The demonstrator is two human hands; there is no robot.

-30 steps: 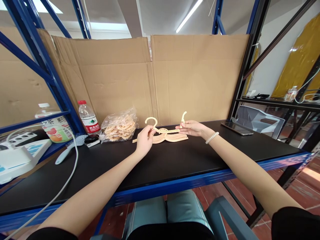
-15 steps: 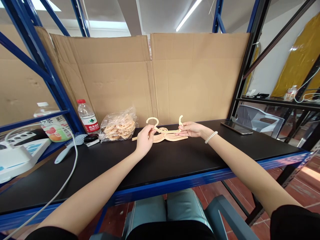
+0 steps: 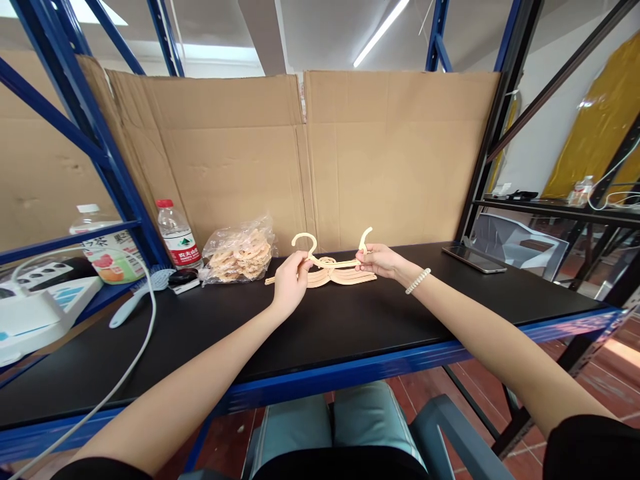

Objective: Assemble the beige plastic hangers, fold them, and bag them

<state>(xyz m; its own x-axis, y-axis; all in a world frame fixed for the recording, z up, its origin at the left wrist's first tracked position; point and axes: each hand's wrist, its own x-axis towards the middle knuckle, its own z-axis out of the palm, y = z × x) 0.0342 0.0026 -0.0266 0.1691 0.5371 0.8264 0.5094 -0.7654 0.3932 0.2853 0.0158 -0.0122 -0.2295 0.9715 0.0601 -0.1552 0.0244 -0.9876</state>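
Observation:
My left hand (image 3: 291, 280) pinches a cream clothes hanger (image 3: 304, 240) just below its curved hook, which stands up beside my fingers. My right hand (image 3: 379, 260) has its fingers closed around the base of another hook-shaped piece (image 3: 367, 235), of the same cream colour and seen nearly edge-on. A thin cream bar runs between both hands; which hanger it belongs to, I cannot tell. Below them on the black tabletop (image 3: 310, 333) lies a bundle of similar hangers (image 3: 353, 276), their arms fanned to both sides. My fingers partly hide where the held pieces meet.
Left of the hangers are a clear bag of flat snacks (image 3: 240, 250), a red-capped bottle (image 3: 177, 233) and a pale blue hairbrush (image 3: 143, 293). A phone (image 3: 473, 259) lies at the right. Cardboard (image 3: 400, 153) closes the back; a white cable (image 3: 143, 347) crosses the left side.
The hook at my right hand has tilted slightly to the right, and the right-hand fingers have shifted a little on it. My left hand keeps its grip almost unmoved.

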